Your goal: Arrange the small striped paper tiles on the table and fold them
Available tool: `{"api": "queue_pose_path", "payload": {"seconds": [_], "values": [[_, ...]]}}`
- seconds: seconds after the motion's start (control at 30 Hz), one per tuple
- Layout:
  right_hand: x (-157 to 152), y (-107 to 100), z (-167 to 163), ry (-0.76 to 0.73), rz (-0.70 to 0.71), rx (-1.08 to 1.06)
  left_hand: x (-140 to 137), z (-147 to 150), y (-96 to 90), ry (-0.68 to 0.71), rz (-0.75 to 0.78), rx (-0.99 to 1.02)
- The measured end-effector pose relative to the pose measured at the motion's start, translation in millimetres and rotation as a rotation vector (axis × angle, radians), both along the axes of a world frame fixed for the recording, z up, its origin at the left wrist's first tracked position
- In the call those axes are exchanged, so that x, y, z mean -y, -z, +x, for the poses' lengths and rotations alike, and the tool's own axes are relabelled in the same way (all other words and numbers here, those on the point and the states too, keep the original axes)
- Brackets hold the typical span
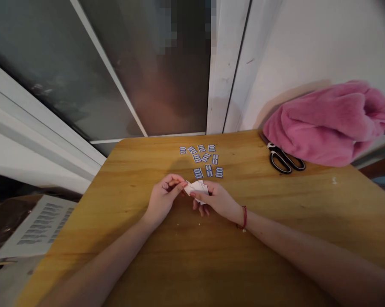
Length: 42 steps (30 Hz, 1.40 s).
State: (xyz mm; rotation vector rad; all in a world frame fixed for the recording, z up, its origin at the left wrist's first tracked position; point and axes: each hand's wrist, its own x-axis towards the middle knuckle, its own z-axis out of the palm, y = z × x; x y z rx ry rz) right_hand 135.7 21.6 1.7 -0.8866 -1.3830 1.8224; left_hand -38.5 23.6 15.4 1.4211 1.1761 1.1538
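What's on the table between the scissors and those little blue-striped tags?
In the head view, nothing: only bare wood of the table separates the scissors from the blue-striped tags.

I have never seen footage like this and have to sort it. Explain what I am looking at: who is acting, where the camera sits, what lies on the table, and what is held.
There is no machine here: a person works with two bare hands, filmed by one camera worn on the head, looking forward and down. The left hand and right hand together hold a small white piece of paper over a yellowish wooden table. Beyond the hands lie small blue-and-white rectangular paper tags, scattered flat. To the right rest black-handled scissors, beside a fluffy pink fabric bundle. The right wrist wears a red string bracelet.
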Motion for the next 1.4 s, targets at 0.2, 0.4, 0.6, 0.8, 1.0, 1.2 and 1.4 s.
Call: {"api": "queue_pose_path", "payload": {"seconds": [0.2, 0.4, 0.6, 0.8, 1.0, 1.2, 1.4], "values": [[0.5, 2.0, -0.8, 0.020, 0.014, 0.005, -14.6, -30.2, -4.9, -0.199, 0.531, -0.616], [1.1, 0.6, -0.7, 0.012, 0.032, 0.004, -20.5, -31.4, 10.0, 0.115, 0.520, -0.911], [1.4, -1.0, -0.7, 0.004, 0.040, 0.010, -19.6, -25.0, 9.2, 0.176, 0.512, -1.069], [2.3, -2.2, -1.7, 0.008, 0.039, 0.026, -16.3, -24.8, 6.7, 0.022, 0.493, -1.255], [2.1, -2.6, -3.1, 0.009, 0.020, 0.027, -23.5, -19.4, 14.7, -0.030, 0.442, -1.310], [2.3, -0.8, -3.3, 0.041, 0.047, 0.006, -22.4, -15.3, 13.3, -0.093, 0.477, -1.322], [1.6, -2.5, -2.4, 0.024, 0.038, -0.019, -27.1, -15.9, 16.9, -0.057, 0.433, -1.297]]}}
